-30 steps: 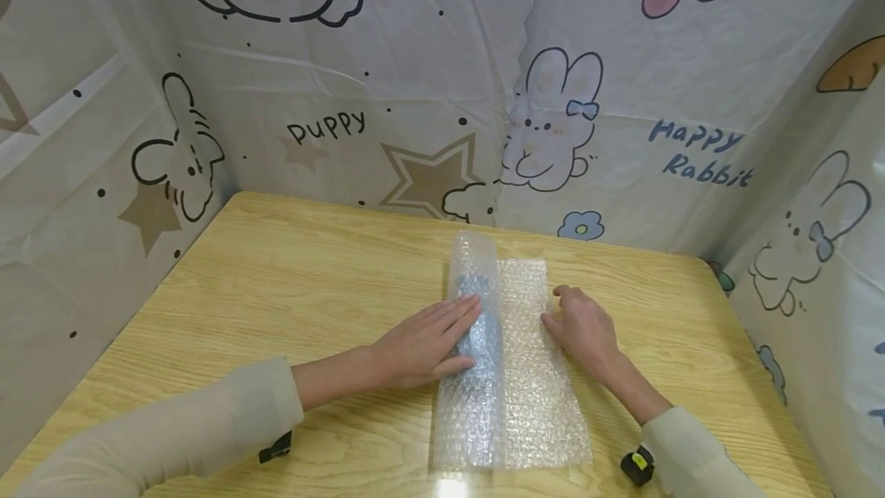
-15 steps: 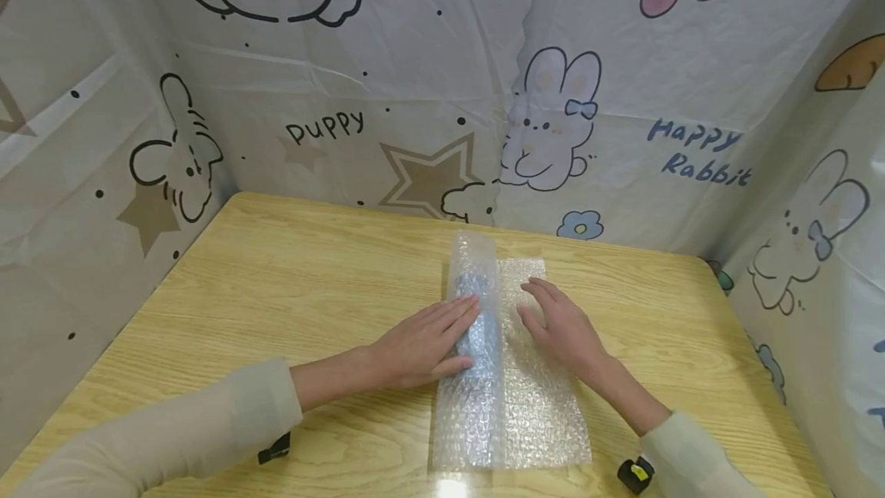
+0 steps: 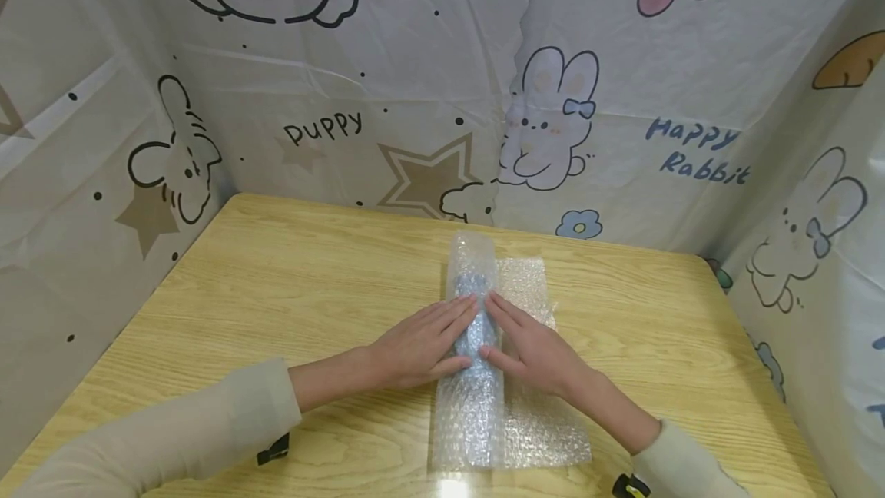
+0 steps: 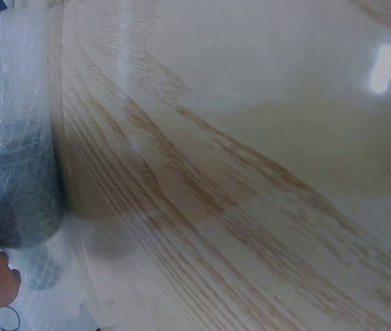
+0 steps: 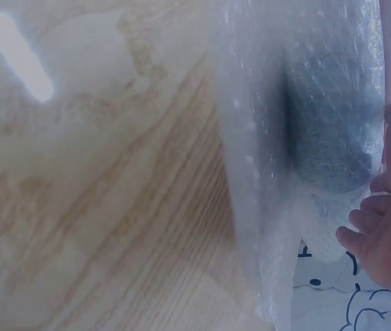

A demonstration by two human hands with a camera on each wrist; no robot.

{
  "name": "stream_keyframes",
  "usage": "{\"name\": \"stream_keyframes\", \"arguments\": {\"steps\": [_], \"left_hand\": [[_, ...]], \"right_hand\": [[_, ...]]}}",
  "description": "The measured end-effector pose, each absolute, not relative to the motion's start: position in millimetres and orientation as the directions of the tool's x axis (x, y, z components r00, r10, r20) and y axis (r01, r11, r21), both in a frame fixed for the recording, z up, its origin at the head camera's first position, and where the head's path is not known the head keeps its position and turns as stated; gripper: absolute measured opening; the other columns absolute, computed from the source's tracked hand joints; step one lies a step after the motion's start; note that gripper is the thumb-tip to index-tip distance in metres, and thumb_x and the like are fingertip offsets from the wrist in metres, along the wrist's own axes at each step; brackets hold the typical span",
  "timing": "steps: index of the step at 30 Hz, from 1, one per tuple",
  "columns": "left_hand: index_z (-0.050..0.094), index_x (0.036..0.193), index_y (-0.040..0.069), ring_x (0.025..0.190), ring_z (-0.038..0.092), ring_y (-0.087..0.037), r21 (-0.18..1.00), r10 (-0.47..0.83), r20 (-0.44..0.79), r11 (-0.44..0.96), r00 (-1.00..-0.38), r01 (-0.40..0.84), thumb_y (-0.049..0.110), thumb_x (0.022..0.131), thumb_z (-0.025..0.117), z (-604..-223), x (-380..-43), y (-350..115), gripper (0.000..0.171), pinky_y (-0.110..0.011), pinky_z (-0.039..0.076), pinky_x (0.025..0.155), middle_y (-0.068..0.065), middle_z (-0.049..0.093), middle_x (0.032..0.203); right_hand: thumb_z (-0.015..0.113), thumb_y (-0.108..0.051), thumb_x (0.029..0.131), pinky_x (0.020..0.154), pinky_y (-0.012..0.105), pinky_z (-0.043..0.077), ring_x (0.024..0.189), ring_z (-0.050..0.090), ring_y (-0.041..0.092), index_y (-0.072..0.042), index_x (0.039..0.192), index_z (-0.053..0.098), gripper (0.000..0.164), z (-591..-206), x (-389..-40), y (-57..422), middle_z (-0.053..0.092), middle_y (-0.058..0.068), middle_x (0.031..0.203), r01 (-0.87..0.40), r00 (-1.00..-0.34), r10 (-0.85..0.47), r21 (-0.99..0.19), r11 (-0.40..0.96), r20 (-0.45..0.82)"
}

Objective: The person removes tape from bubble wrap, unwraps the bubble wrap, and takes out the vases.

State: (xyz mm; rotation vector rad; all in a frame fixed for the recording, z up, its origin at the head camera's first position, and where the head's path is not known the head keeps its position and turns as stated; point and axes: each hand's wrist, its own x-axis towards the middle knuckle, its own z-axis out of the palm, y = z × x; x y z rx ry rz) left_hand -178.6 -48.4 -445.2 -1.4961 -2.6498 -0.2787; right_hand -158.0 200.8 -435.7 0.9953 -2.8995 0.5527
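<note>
A roll of clear bubble wrap (image 3: 470,429) lies lengthwise on the wooden table, with a blue, roughly cylindrical object (image 3: 477,333) showing through its middle. From the roll's right side a flat flap of bubble wrap (image 3: 546,440) spreads over the tabletop. My left hand (image 3: 422,340) rests on the left side of the roll, fingers straight. On the opposite side my right hand (image 3: 542,352) lies over the flap, its straight fingertips at the roll. Through the plastic the wrapped object looks dark in the left wrist view (image 4: 26,183) and the right wrist view.
The wooden table (image 3: 311,267) backs onto a printed cloth (image 3: 325,75) with cartoon animals, which also hangs along both sides. Dark wrist devices (image 3: 274,448) sit under the sleeves. Light glares off the table's front.
My right hand has moved left, from the flap's outer edge across it to the roll. The left hand stays where it was on the roll.
</note>
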Motion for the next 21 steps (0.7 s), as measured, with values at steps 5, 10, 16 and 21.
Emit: {"name": "stream_keyframes", "arguments": {"steps": [5,10,16,21], "left_hand": [[0.016,0.157,-0.004,0.15,0.014,-0.029,0.12,0.839,0.159,0.507,-0.52,0.854,0.046,0.107,0.038,-445,-179,-49,0.074,-0.041,0.016,0.12,-0.019,0.014,0.163],[0.016,0.157,-0.003,0.15,0.014,-0.028,0.114,0.838,0.162,0.508,-0.521,0.854,0.046,0.107,0.038,-446,-178,-51,0.074,-0.04,0.014,0.121,-0.018,0.013,0.164],[0.015,0.157,-0.003,0.15,0.014,-0.029,0.122,0.839,0.156,0.507,-0.521,0.853,0.047,0.107,0.037,-445,-179,-53,0.074,-0.045,0.021,0.119,-0.018,0.012,0.164],[0.015,0.158,-0.002,0.15,0.015,-0.028,0.119,0.836,0.146,0.516,-0.529,0.849,0.049,0.107,0.036,-445,-180,-56,0.075,-0.046,0.022,0.119,-0.018,0.013,0.164]], "right_hand": [[0.048,-0.057,0.101,0.114,0.045,0.031,0.145,0.03,0.033,-0.004,0.158,0.022,0.082,-439,-156,199,0.019,0.015,0.163,-0.623,-0.779,-0.611,-0.274,0.732,0.139],[0.046,-0.055,0.102,0.114,0.047,0.031,0.145,0.028,0.034,0.001,0.157,0.021,0.083,-442,-156,197,0.02,0.02,0.162,-0.658,-0.752,-0.638,-0.232,0.716,0.165],[0.044,-0.054,0.103,0.115,0.052,0.029,0.145,0.028,0.036,0.004,0.156,0.021,0.081,-442,-155,194,0.022,0.022,0.16,-0.673,-0.739,-0.65,-0.177,0.718,0.174],[0.041,-0.055,0.104,0.117,0.054,0.023,0.147,0.025,0.033,0.004,0.156,0.021,0.081,-440,-155,190,0.021,0.021,0.161,-0.668,-0.744,-0.65,-0.152,0.729,0.152]]}}
